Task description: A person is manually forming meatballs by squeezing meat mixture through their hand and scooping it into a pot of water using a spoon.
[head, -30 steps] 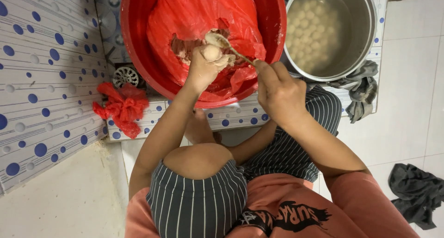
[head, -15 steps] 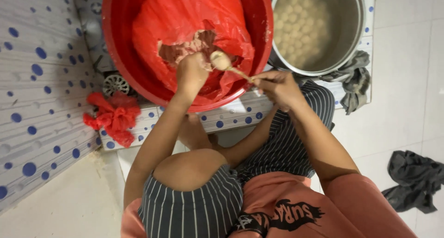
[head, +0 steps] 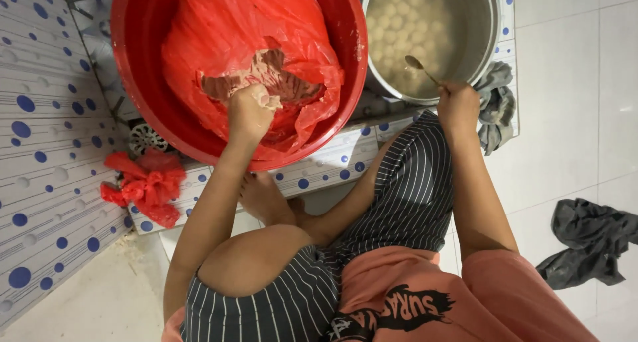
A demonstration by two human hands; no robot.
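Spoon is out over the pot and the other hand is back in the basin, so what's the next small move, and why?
Probably bring the metal spoon in the right hand across to the round red plastic basin. The spoon looks empty above the steel pot of pale balls, while the left hand grips paste in the red plastic bag, ready for shaping.

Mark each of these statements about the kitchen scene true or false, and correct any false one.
1. The left hand is in the red basin, in the paste inside a red plastic bag. True.
2. The right hand holds a spoon over the metal pot. True.
3. The pot is empty. False: pale round balls sit in liquid.
4. A blue cloth lies on the floor at right. False: the cloth is dark grey.
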